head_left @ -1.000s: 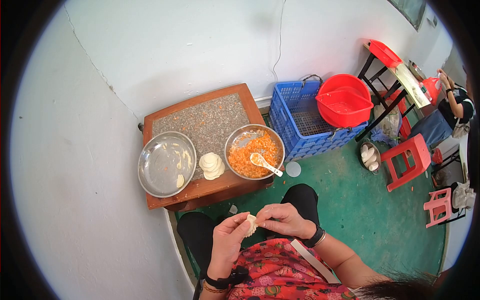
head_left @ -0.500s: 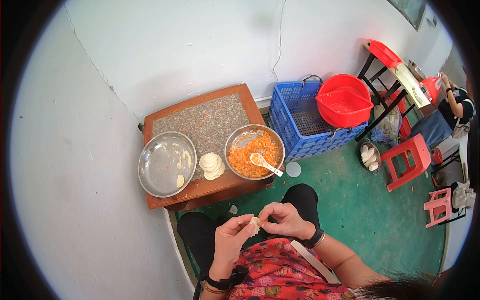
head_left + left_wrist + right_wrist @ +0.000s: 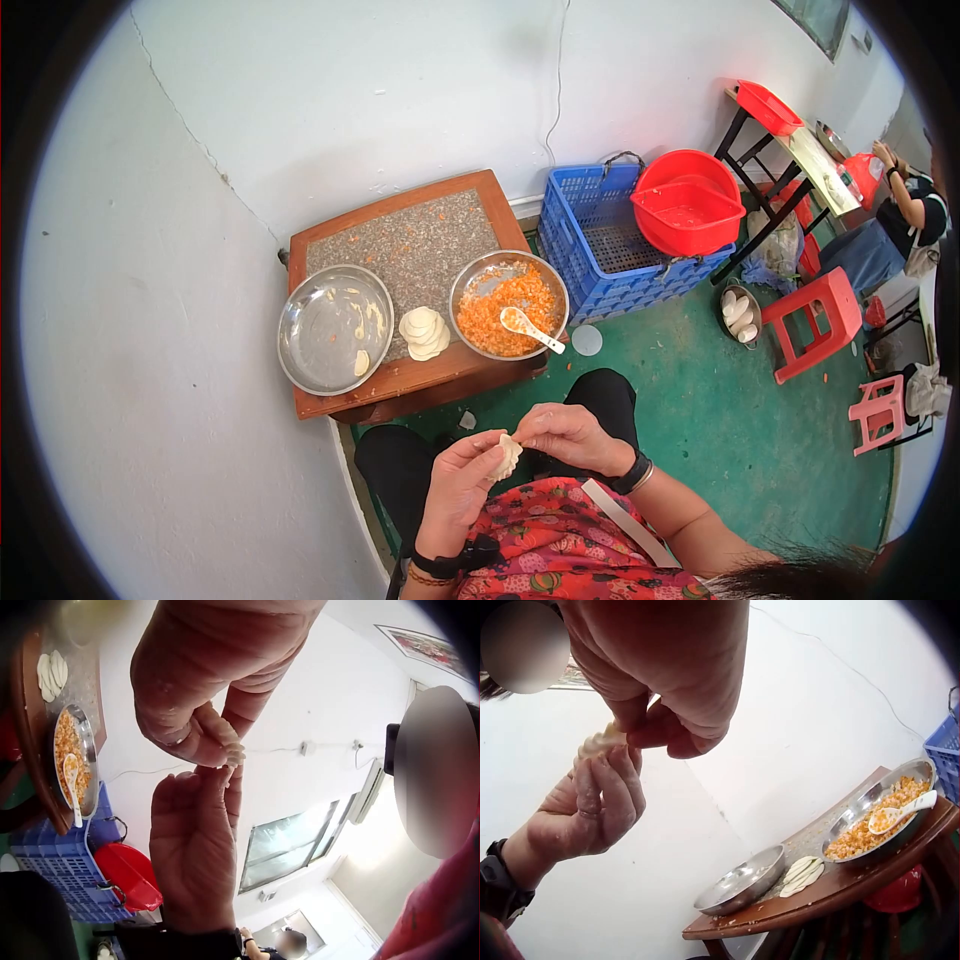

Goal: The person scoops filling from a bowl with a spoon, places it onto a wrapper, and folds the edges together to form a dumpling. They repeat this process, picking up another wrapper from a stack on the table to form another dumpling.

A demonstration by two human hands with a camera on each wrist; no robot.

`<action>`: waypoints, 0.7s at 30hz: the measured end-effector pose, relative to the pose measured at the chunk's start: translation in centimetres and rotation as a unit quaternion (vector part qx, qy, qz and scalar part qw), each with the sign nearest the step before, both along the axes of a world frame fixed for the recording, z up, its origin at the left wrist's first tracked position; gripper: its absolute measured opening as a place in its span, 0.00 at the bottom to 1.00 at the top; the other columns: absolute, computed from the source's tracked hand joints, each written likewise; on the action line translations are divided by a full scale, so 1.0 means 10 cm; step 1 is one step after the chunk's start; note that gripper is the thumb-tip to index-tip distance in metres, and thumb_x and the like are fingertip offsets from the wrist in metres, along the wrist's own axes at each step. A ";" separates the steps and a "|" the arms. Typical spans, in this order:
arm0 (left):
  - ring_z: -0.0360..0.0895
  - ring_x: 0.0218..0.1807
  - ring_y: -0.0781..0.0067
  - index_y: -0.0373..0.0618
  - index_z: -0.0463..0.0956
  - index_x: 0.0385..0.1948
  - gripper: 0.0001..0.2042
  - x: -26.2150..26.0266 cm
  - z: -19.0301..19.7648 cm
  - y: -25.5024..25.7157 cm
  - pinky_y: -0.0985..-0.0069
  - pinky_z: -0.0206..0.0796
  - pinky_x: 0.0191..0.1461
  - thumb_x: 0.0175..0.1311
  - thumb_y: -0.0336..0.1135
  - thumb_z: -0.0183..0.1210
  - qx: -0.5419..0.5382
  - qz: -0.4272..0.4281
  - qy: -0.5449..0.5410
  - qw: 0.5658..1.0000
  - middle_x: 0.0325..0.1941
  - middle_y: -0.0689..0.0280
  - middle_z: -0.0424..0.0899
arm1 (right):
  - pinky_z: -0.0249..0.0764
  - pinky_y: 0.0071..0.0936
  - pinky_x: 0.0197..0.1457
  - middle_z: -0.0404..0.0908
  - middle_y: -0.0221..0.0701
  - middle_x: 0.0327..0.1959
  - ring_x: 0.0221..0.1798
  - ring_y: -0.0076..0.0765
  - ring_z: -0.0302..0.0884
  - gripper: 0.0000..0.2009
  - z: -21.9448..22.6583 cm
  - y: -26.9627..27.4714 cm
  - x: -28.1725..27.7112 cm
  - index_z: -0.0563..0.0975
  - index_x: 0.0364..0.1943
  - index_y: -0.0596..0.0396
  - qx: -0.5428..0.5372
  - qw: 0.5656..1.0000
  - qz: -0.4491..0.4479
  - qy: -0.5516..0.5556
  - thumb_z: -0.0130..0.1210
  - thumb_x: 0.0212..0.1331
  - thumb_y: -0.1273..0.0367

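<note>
A pale dumpling [image 3: 508, 457] with a pleated edge is held above the lap. The left hand [image 3: 457, 487] grips its body between thumb and fingers, and the right hand [image 3: 573, 440] pinches one end of its edge. In the right wrist view the pleats of the dumpling [image 3: 598, 744] run up to the right hand's fingertips. On the low table [image 3: 400, 378] are a steel bowl of orange filling [image 3: 505, 300] with a white spoon [image 3: 530, 328] in it, a stack of dough wrappers [image 3: 424, 333], and a steel basin [image 3: 325, 330] holding a few dough scraps.
Right of the table stands a blue crate [image 3: 600, 285] with red basins [image 3: 690, 205] on it. Farther right are a red stool [image 3: 825, 315], a pink stool [image 3: 878, 412], a pot of white items [image 3: 740, 315], and a person [image 3: 900, 225] beside a narrow table [image 3: 825, 170].
The right hand's fingers have shifted slightly along the dumpling's edge, and more of the pleated side shows between the hands. The person at far right has moved their hands slightly.
</note>
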State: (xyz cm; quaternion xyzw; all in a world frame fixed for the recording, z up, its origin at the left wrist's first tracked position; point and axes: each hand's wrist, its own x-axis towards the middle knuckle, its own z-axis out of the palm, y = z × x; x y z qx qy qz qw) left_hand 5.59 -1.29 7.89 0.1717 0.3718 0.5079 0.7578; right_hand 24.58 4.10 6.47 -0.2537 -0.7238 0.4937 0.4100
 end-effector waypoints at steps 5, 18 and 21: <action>0.80 0.32 0.71 0.35 0.75 0.43 0.10 0.00 -0.01 -0.01 0.74 0.76 0.27 0.60 0.24 0.54 0.002 -0.005 0.001 1.000 0.36 0.59 0.81 | 0.72 0.27 0.40 0.78 0.32 0.33 0.37 0.35 0.76 0.07 0.04 -0.02 0.00 0.78 0.38 0.56 0.002 1.000 0.016 0.004 0.57 0.55 0.74; 0.79 0.30 0.72 0.33 0.75 0.42 0.11 0.01 -0.03 -0.02 0.76 0.75 0.25 0.57 0.22 0.57 0.076 0.019 0.109 0.991 0.34 0.59 0.81 | 0.72 0.24 0.39 0.80 0.30 0.32 0.35 0.30 0.77 0.05 0.12 -0.03 0.01 0.78 0.34 0.57 -0.036 0.999 0.022 0.005 0.57 0.53 0.76; 0.79 0.30 0.73 0.33 0.75 0.42 0.11 0.03 0.00 -0.02 0.77 0.75 0.25 0.56 0.23 0.58 0.091 0.020 0.132 0.987 0.34 0.59 0.81 | 0.72 0.22 0.39 0.80 0.29 0.32 0.36 0.27 0.77 0.05 0.07 -0.05 0.00 0.78 0.33 0.57 -0.062 0.998 0.012 0.017 0.58 0.51 0.77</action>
